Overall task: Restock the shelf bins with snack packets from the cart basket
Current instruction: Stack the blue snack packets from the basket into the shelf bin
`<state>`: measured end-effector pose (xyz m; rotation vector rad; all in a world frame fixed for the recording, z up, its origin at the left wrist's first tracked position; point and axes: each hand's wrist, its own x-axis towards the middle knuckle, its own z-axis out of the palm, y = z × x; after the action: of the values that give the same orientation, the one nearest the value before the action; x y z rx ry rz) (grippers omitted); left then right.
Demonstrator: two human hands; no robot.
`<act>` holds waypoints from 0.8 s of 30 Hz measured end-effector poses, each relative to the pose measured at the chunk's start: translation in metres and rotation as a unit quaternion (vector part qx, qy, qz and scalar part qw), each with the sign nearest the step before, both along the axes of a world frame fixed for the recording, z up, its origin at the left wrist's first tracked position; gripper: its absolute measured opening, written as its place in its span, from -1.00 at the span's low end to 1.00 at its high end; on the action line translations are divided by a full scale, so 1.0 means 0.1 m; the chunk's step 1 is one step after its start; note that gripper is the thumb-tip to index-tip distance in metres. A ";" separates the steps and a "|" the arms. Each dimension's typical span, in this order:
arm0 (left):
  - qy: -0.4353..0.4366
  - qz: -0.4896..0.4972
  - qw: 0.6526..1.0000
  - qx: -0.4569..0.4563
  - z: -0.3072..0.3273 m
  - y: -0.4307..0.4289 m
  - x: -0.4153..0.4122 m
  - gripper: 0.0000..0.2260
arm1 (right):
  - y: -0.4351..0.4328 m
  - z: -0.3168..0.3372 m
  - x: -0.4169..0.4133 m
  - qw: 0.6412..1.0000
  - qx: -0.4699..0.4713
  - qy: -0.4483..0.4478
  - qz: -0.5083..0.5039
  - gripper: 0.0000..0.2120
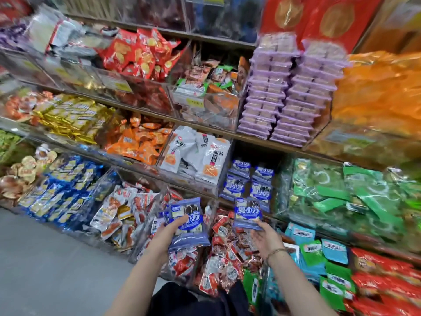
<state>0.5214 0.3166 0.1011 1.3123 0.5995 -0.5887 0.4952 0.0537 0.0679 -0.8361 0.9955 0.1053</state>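
Observation:
My left hand (167,233) grips a small stack of blue-and-white snack packets (188,221), thumb across the top one. My right hand (266,238) holds a single matching blue packet (247,214) by its lower edge, raised toward the shelf. Just above it, a clear bin (247,181) holds two rows of the same blue packets standing upright. The cart basket is out of view.
Clear acrylic bins line three shelf tiers: white packets (196,156) left of the blue bin, green packets (346,195) to its right, red-and-silver packets (227,254) below my hands. Grey floor (45,258) lies at the lower left.

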 end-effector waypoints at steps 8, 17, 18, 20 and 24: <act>0.041 0.013 0.999 0.016 -0.07 0.01 0.44 -0.45 | -0.14 -0.07 0.88 0.999 -0.033 -0.019 -0.038 -0.78; 0.051 -0.002 0.999 -0.003 -0.19 0.13 0.67 -0.06 | -0.23 -0.14 2.04 0.998 -0.023 0.003 -0.051 -0.95; 0.050 -0.007 0.999 -0.003 -0.20 0.15 0.67 -0.06 | -0.23 -0.19 2.12 0.997 -0.052 0.005 -0.049 -0.90; 0.049 -0.010 0.999 0.003 -0.21 0.16 0.68 -0.03 | -0.24 -0.24 2.18 0.988 -0.152 0.031 0.000 -0.81; 0.051 0.012 0.999 -0.005 -0.22 0.15 0.67 -0.14 | -0.26 -0.38 2.26 0.978 -0.197 0.060 -0.027 -0.72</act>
<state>0.5886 0.3311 0.0791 1.2702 0.6951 -0.6418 0.7216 0.0280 0.0302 -1.1731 1.1721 -0.0934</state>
